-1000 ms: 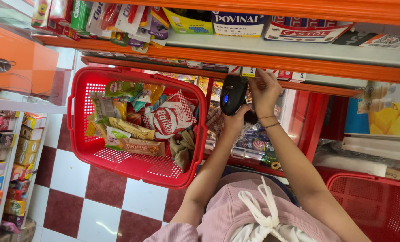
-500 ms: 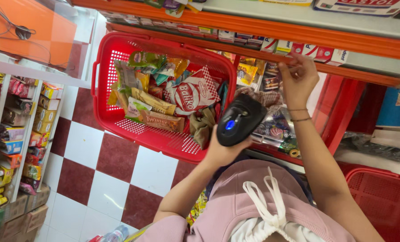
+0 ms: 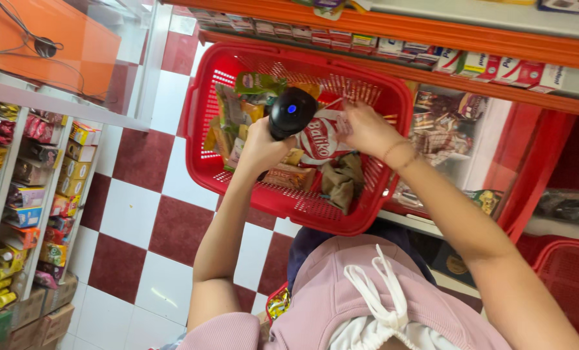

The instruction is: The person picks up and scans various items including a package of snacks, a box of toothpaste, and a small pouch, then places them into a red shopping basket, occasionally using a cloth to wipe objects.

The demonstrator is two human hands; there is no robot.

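Observation:
My left hand (image 3: 260,146) grips a black handheld barcode scanner (image 3: 290,111) with a small blue light, held over a red plastic basket (image 3: 289,207). The basket holds several snack packets, among them a red and white packet (image 3: 318,139), a green packet (image 3: 257,83) and a brown wrapper (image 3: 289,176). My right hand (image 3: 367,129) reaches into the basket from the right, and its fingers pinch the right edge of the red and white packet, just beside the scanner's head.
An orange shelf (image 3: 471,39) with small boxed goods runs along the top. A rack of packaged goods (image 3: 30,194) stands at the left over a red and white tiled floor (image 3: 140,220). A second red basket (image 3: 568,279) sits at the lower right.
My left hand has carried the scanner up over the basket. My right hand has come down from the shelf into the basket, onto the red and white packet. The view has shifted toward the basket.

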